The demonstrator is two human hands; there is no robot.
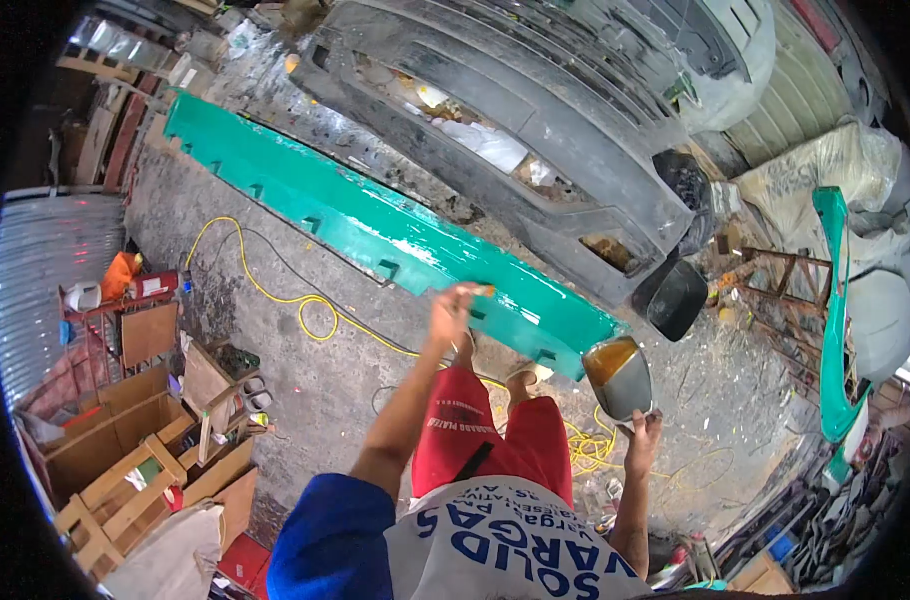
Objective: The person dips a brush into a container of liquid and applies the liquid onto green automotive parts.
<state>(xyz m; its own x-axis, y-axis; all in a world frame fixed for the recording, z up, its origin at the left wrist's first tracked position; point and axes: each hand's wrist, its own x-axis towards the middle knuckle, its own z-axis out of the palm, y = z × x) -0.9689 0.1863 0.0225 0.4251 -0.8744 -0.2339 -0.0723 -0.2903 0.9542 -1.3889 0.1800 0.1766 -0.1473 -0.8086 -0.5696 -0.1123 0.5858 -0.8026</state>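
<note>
Green panel (387, 238) lies beneath the left fingers (462, 289).

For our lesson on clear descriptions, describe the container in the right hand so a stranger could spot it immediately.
Follow the long green panel to its lower right end in the picture. There, the right hand grips a container. Amber-brown and grey show in it, unlike the black object above and right.

a vehicle-body workshop, by the look of it: stained concrete floor (315, 400), big dark bumper (575, 110), long green panel (375, 225), corrugated metal wall (55, 270), wood scraps (220, 472).
</note>
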